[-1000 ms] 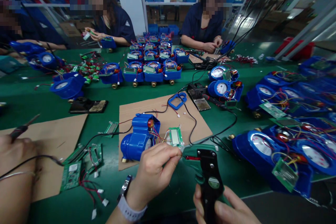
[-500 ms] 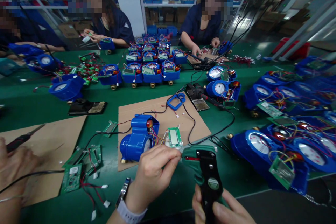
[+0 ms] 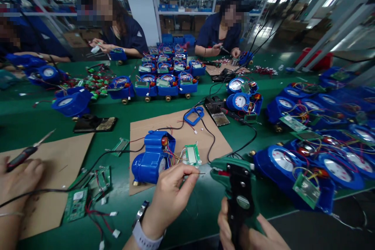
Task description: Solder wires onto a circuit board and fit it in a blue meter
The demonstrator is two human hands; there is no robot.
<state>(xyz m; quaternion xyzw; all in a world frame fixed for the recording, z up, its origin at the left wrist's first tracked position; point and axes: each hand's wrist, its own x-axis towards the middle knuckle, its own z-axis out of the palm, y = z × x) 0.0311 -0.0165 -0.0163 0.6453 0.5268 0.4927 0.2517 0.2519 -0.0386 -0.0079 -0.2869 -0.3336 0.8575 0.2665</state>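
Note:
Between thumb and forefinger, my left hand [image 3: 172,191] pinches a thin dark wire [image 3: 200,173], its end pointing right. My right hand [image 3: 234,222] is wrapped around the handle of a green and black wire stripper [image 3: 238,187]. The tool's jaws stand a short gap away from the wire end. Just behind my left hand, a blue water meter [image 3: 152,156] lies on a cardboard sheet [image 3: 178,125]. Coloured wires run from it to a small green circuit board with a display [image 3: 191,153].
Several blue meters [image 3: 293,164] crowd the right side. Circuit boards with red wire leads [image 3: 76,204] lie at left. A blue ring-shaped part [image 3: 193,116] and a soldering iron stand [image 3: 216,111] lie ahead. A co-worker's hand [image 3: 22,179] holds a soldering iron [image 3: 29,152] at far left.
The wire stripper has moved right, away from my left fingers, and the wire end now shows bare of the jaws. The co-worker's soldering iron at left has shifted too.

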